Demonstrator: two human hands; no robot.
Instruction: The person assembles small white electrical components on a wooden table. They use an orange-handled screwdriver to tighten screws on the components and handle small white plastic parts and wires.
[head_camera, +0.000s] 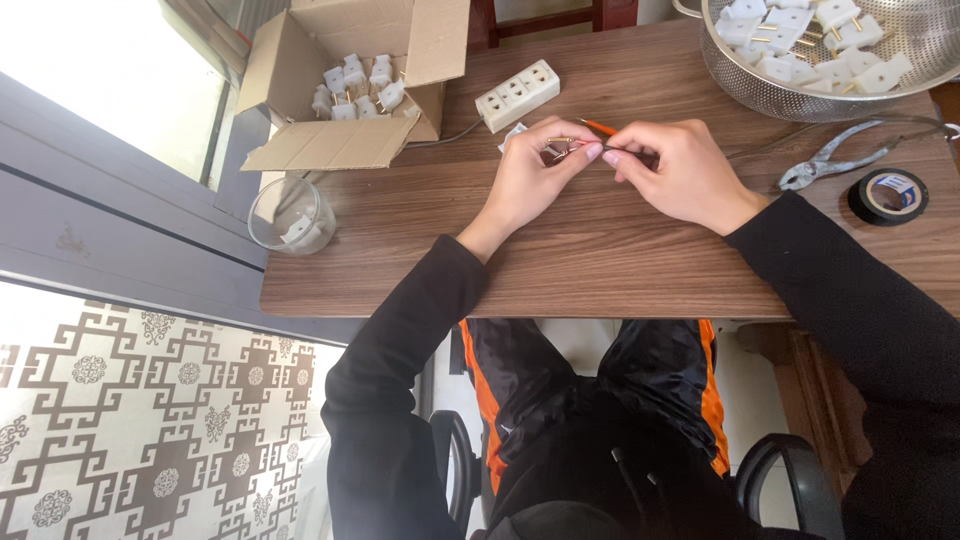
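My left hand (535, 172) and my right hand (678, 168) meet over the middle of the wooden table (420, 250). Between the fingertips they pinch a small plug part with brass prongs (562, 146) and a thin wire end. An orange-handled tool (598, 127) lies just behind the fingers. A small white piece (513, 133) peeks out behind my left hand. Both sleeves are black.
A white power strip (517, 95) lies behind the hands. A cardboard box (350, 75) of white plugs stands at the back left, a glass cup (291, 215) at the left edge. A metal colander (830, 55) of plugs, pliers (828, 160) and black tape (887, 196) sit to the right.
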